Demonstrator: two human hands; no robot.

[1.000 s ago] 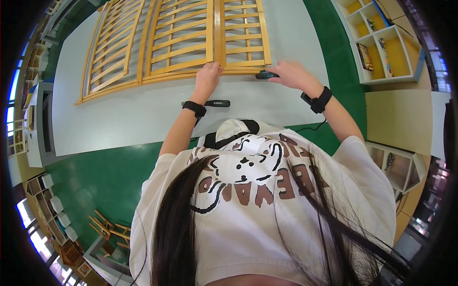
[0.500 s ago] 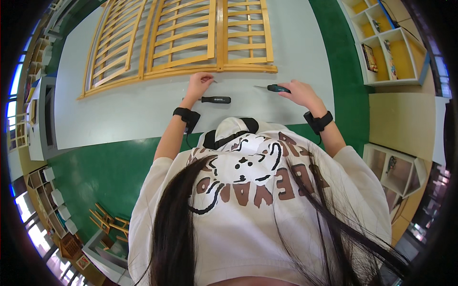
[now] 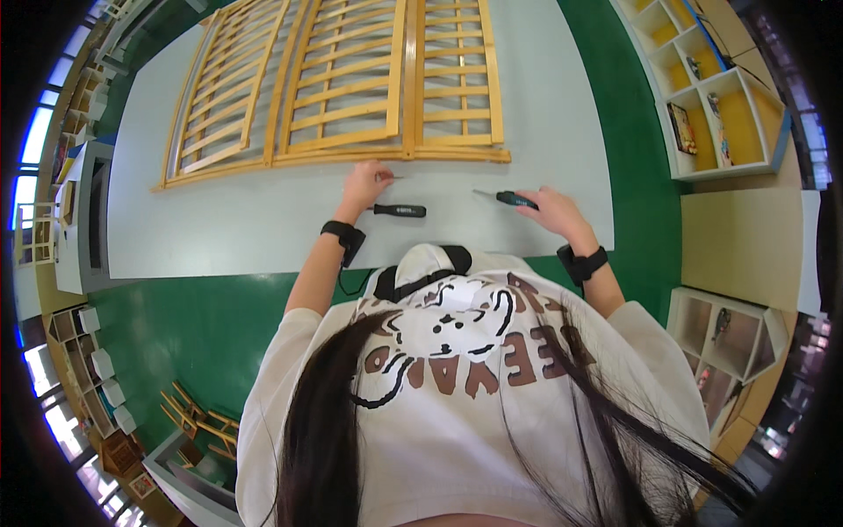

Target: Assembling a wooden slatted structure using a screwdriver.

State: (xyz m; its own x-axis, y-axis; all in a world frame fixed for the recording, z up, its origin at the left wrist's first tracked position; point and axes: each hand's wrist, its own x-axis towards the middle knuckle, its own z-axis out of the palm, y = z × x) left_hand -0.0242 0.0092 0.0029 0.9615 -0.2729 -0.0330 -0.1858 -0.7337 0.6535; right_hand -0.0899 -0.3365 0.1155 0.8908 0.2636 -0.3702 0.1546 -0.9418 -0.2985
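Note:
My left hand (image 3: pixel 365 186) is just in front of the near rail of a slatted wooden frame (image 3: pixel 342 154). Its fingertips are closed in a pinch on a small thin metal piece (image 3: pixel 398 177), too small to identify for certain. To the right, my right hand (image 3: pixel 555 211) grips a screwdriver (image 3: pixel 516 200) by its dark green and black handle, the blade pointing left. A second screwdriver (image 3: pixel 400 211), with a black handle, lies on the table beside my left wrist; its shaft is partly hidden behind that wrist.
The wooden frame covers much of the far side of the pale grey table (image 3: pixel 211 237). White and yellow shelving (image 3: pixel 746 123) stands on the right. Small wooden chairs (image 3: pixel 202 420) are on the green floor at lower left.
The table and frame sit lower in the picture. My right hand and its screwdriver have come slightly nearer to me, the blade tilting a little more. My left hand keeps its pinch beside the rail.

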